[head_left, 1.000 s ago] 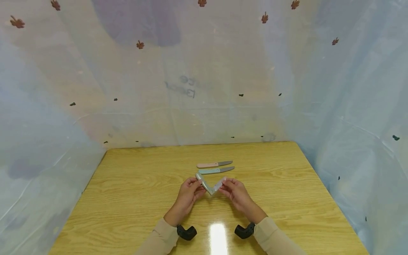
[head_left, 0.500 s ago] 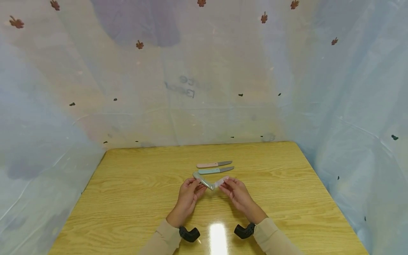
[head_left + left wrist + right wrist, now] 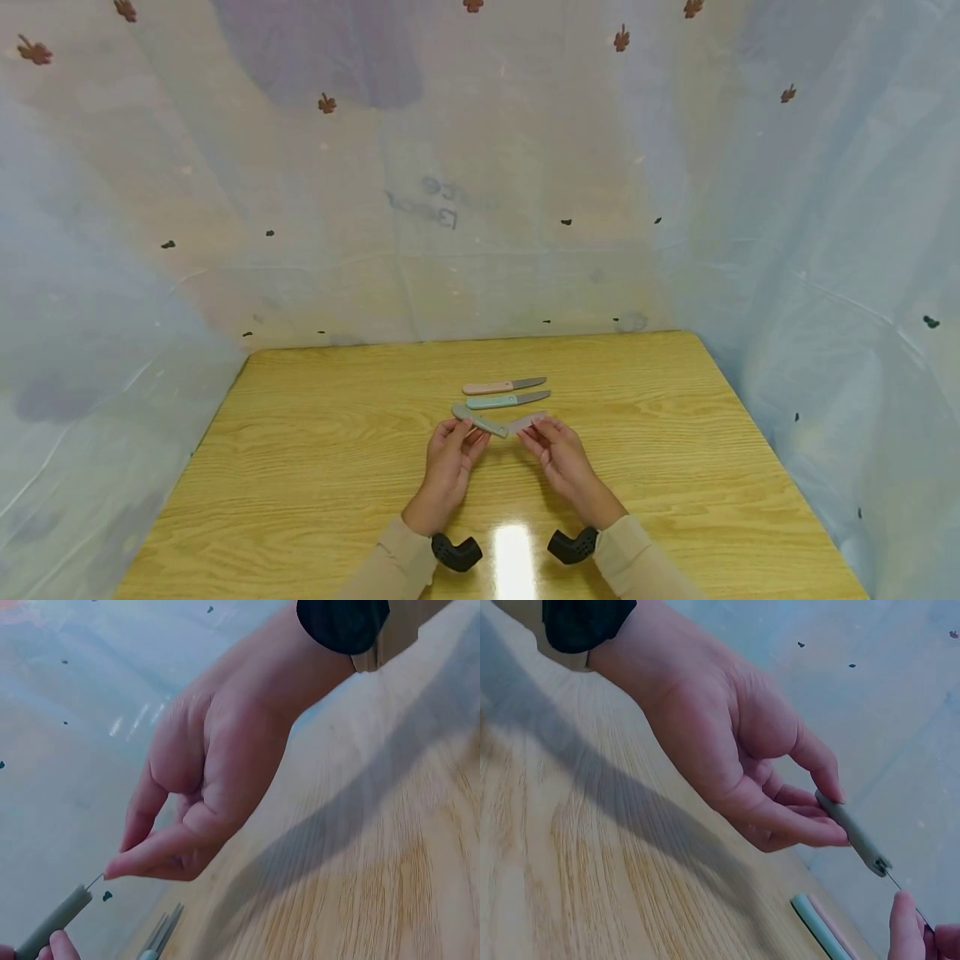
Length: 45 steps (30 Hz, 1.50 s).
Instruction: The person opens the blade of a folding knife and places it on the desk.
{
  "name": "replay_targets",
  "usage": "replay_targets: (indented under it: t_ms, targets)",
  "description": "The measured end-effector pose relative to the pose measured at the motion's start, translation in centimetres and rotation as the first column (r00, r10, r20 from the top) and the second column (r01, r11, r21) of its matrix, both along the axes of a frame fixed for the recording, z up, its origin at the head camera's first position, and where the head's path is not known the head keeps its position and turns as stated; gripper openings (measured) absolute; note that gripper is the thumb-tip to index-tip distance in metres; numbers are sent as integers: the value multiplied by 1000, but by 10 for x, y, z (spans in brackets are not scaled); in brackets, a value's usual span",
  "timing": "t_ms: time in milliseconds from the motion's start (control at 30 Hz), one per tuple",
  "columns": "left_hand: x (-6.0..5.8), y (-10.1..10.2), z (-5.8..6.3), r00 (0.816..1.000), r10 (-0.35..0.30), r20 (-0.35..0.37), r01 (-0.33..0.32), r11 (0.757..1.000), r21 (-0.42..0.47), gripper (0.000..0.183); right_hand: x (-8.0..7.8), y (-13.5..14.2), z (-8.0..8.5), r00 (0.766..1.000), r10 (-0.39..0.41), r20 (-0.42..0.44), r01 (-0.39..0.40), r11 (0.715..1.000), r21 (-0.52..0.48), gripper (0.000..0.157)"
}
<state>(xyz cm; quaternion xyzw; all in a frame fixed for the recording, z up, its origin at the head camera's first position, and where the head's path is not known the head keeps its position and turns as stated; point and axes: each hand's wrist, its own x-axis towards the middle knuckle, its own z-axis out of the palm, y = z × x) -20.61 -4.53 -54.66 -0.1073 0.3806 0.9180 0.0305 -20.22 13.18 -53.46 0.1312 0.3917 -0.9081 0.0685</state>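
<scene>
Between my hands is a folding knife (image 3: pixel 478 421) with a grey-green handle, its blade (image 3: pixel 528 421) swung well out. My left hand (image 3: pixel 446 468) grips the handle between thumb and fingers. With thumb and fingertips, my right hand (image 3: pixel 564 463) pinches the blade, covering part of it. The right wrist view shows the left hand (image 3: pixel 727 750) holding the handle (image 3: pixel 853 834), the thin blade leaving its slotted end. Across in the left wrist view, the right hand (image 3: pixel 210 772) pinches the blade; left fingertips (image 3: pixel 63 947) rest at the handle (image 3: pixel 54 924).
Just beyond the hands, two more open knives lie side by side on the wooden table (image 3: pixel 300 467): one pink-handled (image 3: pixel 487 388), one mint-handled (image 3: pixel 492 402). Their blades point right. A pale patterned sheet (image 3: pixel 480 167) hangs behind the table and along its sides.
The knife has opened wider, from a sharp V to a shallow angle. Its pivot end has risen away from the body, and the blade tip has moved right. Both other knives stayed put.
</scene>
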Motion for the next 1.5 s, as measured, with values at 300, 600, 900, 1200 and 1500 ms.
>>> replay_targets:
  t_ms: [300,600,900,1200,1500]
  targets:
    - [2,8,1,997,73,24,-73,997,2,17,1,-4,2,1000,-27,-14,26,999,-44,11]
    - [3,16,1,991,134,23,-135,990,38,19,5,-8,3,997,-77,-13,76,996,-51,22]
    - [4,24,3,983,183,22,-184,980,71,18,5,-13,3,988,-154,27,156,982,-103,11]
    - [5,35,5,965,254,59,-258,963,81,18,6,-16,1,982,-182,44,187,972,-143,17]
    - [11,42,8,960,275,57,-279,957,77,20,8,-19,-4,970,-239,32,242,959,-151,9]
